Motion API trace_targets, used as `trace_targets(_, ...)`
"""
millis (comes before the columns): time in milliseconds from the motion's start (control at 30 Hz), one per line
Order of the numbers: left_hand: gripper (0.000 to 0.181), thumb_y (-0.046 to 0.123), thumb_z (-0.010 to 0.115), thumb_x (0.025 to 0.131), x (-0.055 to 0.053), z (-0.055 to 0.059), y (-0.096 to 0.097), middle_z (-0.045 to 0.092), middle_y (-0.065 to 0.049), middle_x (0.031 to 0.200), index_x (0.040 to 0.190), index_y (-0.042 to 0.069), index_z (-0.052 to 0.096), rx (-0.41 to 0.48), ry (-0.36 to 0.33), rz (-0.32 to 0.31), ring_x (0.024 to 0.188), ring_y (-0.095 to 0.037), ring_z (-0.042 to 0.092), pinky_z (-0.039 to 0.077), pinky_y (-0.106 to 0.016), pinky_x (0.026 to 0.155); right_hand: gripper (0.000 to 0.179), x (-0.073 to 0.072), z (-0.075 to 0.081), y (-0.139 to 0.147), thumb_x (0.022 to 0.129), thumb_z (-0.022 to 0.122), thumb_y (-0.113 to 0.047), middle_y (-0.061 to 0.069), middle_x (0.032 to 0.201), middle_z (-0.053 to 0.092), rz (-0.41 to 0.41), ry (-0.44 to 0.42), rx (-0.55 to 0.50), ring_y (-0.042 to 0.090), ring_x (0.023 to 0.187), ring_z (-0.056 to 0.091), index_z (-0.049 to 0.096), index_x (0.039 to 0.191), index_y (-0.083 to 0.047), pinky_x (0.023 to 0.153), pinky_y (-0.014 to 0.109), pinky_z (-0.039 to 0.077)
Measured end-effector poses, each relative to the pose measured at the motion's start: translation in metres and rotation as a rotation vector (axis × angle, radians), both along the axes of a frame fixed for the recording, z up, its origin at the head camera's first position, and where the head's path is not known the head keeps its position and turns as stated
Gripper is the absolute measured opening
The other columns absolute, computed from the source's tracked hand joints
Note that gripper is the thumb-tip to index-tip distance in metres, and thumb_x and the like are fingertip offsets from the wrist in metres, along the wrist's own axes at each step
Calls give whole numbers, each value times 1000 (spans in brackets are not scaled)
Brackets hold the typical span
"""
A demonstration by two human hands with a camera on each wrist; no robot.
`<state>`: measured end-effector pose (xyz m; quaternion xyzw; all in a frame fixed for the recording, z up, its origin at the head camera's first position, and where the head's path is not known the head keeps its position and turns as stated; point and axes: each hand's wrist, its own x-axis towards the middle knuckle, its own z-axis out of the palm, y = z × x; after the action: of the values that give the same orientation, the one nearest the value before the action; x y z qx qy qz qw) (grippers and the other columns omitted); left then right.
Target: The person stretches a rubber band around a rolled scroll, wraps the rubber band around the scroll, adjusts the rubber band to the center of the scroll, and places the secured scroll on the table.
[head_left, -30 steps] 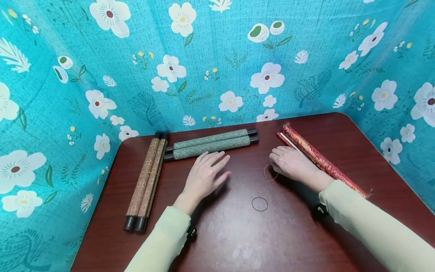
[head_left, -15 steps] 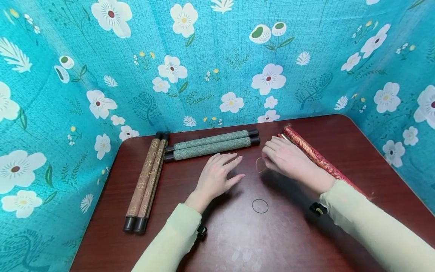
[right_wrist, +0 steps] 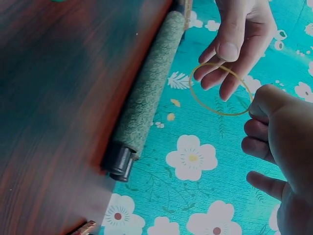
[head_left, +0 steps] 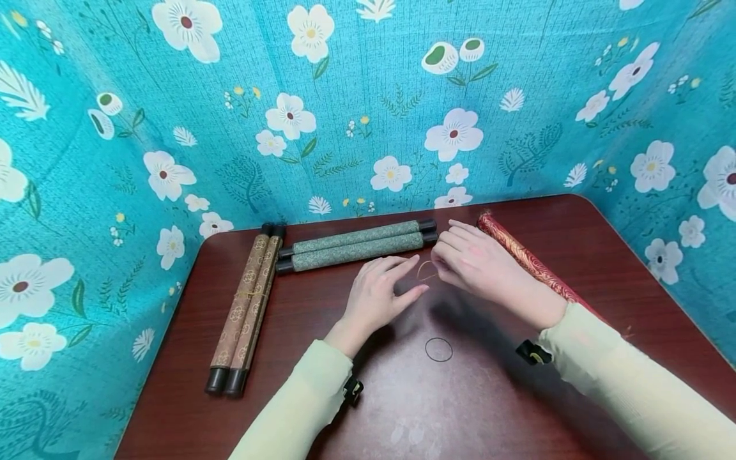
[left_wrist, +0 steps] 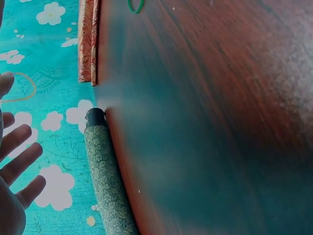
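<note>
Blue cloth printed with white flowers hangs behind a dark red-brown table that fills the lower part of the head view. Near the centre of that frame, the person's right hand pinches a thin yellow loop, but only part of its curve shows there. From the right wrist, the whole ring is visible at upper right, caught at its edge between thumb and forefinger, with the left hand behind part of it. Whether that hand touches the loop, I cannot tell; its fingers are extended and grip nothing.

Lying on the table at lower centre in the head view is a second, dark loop; the left wrist view shows it as green, cropped at the top edge. Two green scrolls lie side by side just beyond the left hand. Only one roll of that pair is clear from the left wrist, while the right wrist view brings out the black end caps at lower centre. Red scrolls appear as two rolls at the left wrist view's upper left, whereas the right arm hides much of them in the head view. Brown scrolls, left of centre, show their thin tie only from the head.
</note>
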<state>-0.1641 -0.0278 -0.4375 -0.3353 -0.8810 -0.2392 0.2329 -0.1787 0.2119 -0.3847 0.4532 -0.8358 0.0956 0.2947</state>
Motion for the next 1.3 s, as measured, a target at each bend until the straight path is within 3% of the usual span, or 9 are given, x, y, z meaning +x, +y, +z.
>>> trace_targets(333,31,31,79,99,3,5,-3,78,2,107,127,17,80,33,43,-32,98,-17,74,58,-39,91,17,3,9,-6,79,74,3,8,84,58,27,34,-53,32,85,63,62,89,-4,111,57,50)
trace_targets(467,18,22,78,99,3,6,-3,79,2,102,115,15,83,116,15,-56,91,-17,74,60,-37,82,14,5,9,-6,82,72,2,7,83,58,32,24,-81,31,83,62,62,88,-5,110,58,50)
trace_targets(633,10,16,78,99,2,11,-4,80,1,100,107,12,84,205,-46,-68,89,-16,75,60,-36,76,3,5,7,-4,93,64,-4,7,85,60,33,5,-120,31,85,64,64,90,-5,109,59,51)
trace_targets(833,11,14,76,100,0,25,-7,80,0,100,107,12,84,197,-98,-85,83,-15,75,60,-33,73,3,8,-2,-4,91,68,-7,5,86,63,20,-30,-165,31,88,67,66,91,-6,109,58,51)
trace_targets(933,11,15,76,100,-1,34,-8,81,-1,101,107,13,84,167,-104,-87,80,-15,75,60,-32,71,7,11,-7,-3,91,71,-11,6,90,66,21,-72,-187,31,91,67,68,94,-5,108,57,51)
trace_targets(1167,11,17,76,101,-4,50,-13,81,-1,102,107,13,84,95,-102,-88,76,-13,74,60,-30,70,19,15,-14,-2,93,78,-19,3,102,69,-35,-255,-279,23,97,66,73,107,-8,83,45,55)
trace_targets(1300,11,17,76,101,-4,56,-15,81,0,103,108,13,84,98,-124,-88,77,-12,74,60,-29,72,24,16,-18,-3,93,81,-16,1,108,70,-56,-409,-366,20,104,66,73,115,-9,90,42,53)
